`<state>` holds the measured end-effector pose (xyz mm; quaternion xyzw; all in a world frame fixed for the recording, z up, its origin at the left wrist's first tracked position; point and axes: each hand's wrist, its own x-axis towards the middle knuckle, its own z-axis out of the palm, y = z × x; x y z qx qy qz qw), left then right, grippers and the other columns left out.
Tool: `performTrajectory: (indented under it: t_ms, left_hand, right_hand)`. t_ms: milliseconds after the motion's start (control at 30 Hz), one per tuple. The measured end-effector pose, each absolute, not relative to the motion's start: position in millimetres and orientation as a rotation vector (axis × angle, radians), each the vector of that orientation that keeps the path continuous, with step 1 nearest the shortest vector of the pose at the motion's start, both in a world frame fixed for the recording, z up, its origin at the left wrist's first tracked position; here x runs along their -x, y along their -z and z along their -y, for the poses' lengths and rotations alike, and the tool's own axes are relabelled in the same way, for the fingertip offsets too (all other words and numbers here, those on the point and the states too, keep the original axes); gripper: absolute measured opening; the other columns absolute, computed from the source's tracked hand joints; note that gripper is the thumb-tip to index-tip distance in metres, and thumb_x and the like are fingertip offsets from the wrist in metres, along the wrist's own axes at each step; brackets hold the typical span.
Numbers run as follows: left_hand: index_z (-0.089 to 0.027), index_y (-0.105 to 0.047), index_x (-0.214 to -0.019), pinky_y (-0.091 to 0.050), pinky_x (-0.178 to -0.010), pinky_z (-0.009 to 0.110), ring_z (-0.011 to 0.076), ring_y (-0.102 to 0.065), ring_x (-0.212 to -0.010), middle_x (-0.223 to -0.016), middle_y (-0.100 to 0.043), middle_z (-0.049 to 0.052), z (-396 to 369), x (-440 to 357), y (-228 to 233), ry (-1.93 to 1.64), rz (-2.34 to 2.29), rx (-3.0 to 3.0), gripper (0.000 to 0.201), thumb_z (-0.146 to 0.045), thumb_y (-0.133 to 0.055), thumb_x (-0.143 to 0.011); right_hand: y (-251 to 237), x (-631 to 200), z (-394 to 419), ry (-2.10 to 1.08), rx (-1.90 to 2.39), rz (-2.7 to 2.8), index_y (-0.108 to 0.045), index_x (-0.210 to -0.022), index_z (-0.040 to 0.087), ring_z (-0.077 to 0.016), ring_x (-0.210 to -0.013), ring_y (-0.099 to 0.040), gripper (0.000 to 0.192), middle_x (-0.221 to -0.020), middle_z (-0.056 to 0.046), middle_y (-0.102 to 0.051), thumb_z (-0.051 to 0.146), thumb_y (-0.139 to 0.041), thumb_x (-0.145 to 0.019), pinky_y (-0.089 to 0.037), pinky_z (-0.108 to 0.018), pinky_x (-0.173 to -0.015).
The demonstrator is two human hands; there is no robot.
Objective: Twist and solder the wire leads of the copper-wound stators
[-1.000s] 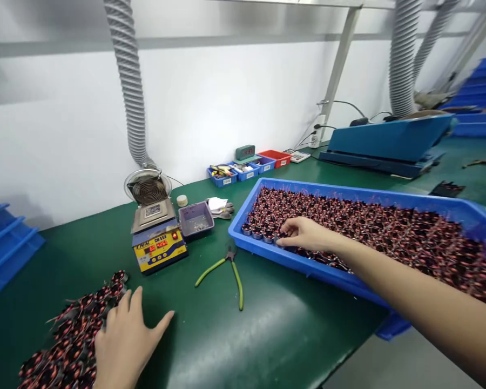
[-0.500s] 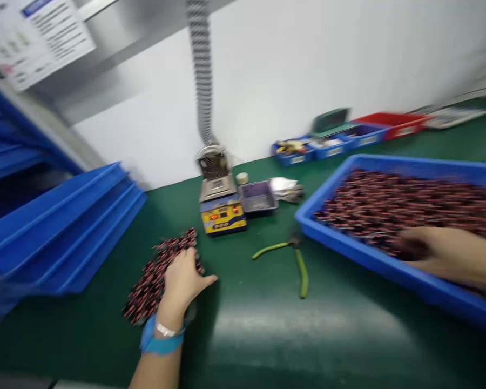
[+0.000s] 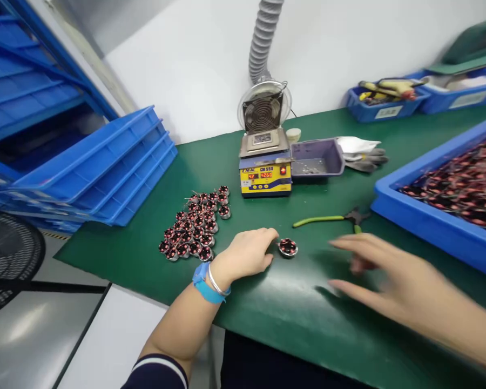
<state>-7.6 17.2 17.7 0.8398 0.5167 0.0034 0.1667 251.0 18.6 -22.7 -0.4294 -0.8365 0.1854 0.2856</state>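
Two bare hands, head view, at a green tabletop; landmark, one yellow-fronted machine with lit red digits.

Item: left hand, in front of the machine; half open, thumb apart from the fingers, nothing seen in its hold. Blue wristband at the wrist.

Item: single wound part, round, black and copper-pink; lies in front of the machine, slightly right, just beside the left fingertips. Contact cannot be told.

Item: right hand, blurred, front right of the machine; fingers and thumb spread wide, nothing visible in its hold.

Item: cluster of similar parts, front left of the machine.

Item: blue tray, filled with similar parts, well to the machine's right.

Item: green-handled pliers, front right of the machine, partly hidden by the right hand.

Item: purple tray, just right of the machine.

Item: stacked blue trays, left of the machine.
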Motion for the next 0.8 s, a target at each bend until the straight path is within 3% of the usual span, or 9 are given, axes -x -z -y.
performTrajectory:
  t_ms: [67,233,333,467,667,800]
  left_hand:
    - [-0.017,-0.052,-0.112,-0.049,-0.079,0.032,0.0195,-0.061,-0.090,-0.107,-0.063,0.007,-18.1,5.0,-10.6,-0.124,-1.384,-2.365,0.036,-0.023,-0.059,-0.078]
    - [-0.017,-0.054,-0.106,-0.049,-0.073,0.031,0.0175,-0.058,-0.080,-0.098,-0.061,0.006,-26.2,6.5,2.2,-0.441,-1.291,-2.203,0.059,-0.047,-0.077,-0.061]
    - [-0.018,-0.055,-0.102,-0.048,-0.072,0.030,0.0160,-0.056,-0.078,-0.097,-0.061,0.005,-28.0,6.7,3.4,-0.467,-1.236,-2.143,0.060,-0.051,-0.079,-0.057]
    - [-0.018,-0.055,-0.097,-0.047,-0.068,0.029,0.0153,-0.054,-0.074,-0.090,-0.061,0.002,-26.5,4.8,2.5,-0.395,-1.231,-2.149,0.055,-0.049,-0.078,-0.058]
    - [-0.016,-0.049,-0.116,-0.048,-0.075,0.028,0.0147,-0.055,-0.081,-0.108,-0.058,0.007,-26.9,1.8,10.1,-0.446,-1.092,-2.188,0.053,-0.025,-0.067,-0.067]
    - [-0.016,-0.053,-0.109,-0.048,-0.071,0.026,0.0131,-0.055,-0.076,-0.097,-0.062,0.004,-26.8,-2.2,13.8,-0.441,-1.079,-2.151,0.036,-0.017,-0.057,-0.072]
  right_hand:
    - [22.0,-229.5,-22.6,-0.623,1.118,2.321,-0.055,-0.120,0.021,-0.0184,-0.066,-0.062,0.053,-0.110,-0.011,-0.060,0.043,-0.066,-0.072,-0.055,-0.035,-0.061]
    - [34.2,-200.2,-35.8,-0.754,1.093,2.312,-0.061,-0.092,0.017,-0.0162,-0.063,-0.060,0.019,-0.072,-0.004,-0.059,0.027,-0.053,-0.078,-0.050,-0.029,-0.062]
    - [39.3,-204.5,-33.9,-0.714,1.054,2.312,-0.060,-0.099,0.017,-0.0160,-0.064,-0.059,0.025,-0.075,-0.004,-0.059,0.030,-0.055,-0.079,-0.049,-0.030,-0.061]
    - [41.0,-203.2,-33.1,-0.714,1.005,2.278,-0.050,-0.124,0.018,-0.0141,-0.065,-0.059,0.051,-0.101,-0.009,-0.059,0.033,-0.060,-0.076,-0.051,-0.030,-0.060]
    - [38.6,-202.0,-37.7,-0.843,0.872,2.213,-0.053,-0.118,0.019,-0.0174,-0.073,-0.062,0.043,-0.089,-0.006,-0.061,0.028,-0.057,-0.076,-0.053,-0.031,-0.070]
    - [29.4,-215.4,-36.9,-1.021,0.846,2.201,-0.059,-0.110,0.021,-0.0200,-0.082,-0.065,0.038,-0.093,-0.007,-0.065,0.028,-0.060,-0.074,-0.054,-0.032,-0.076]
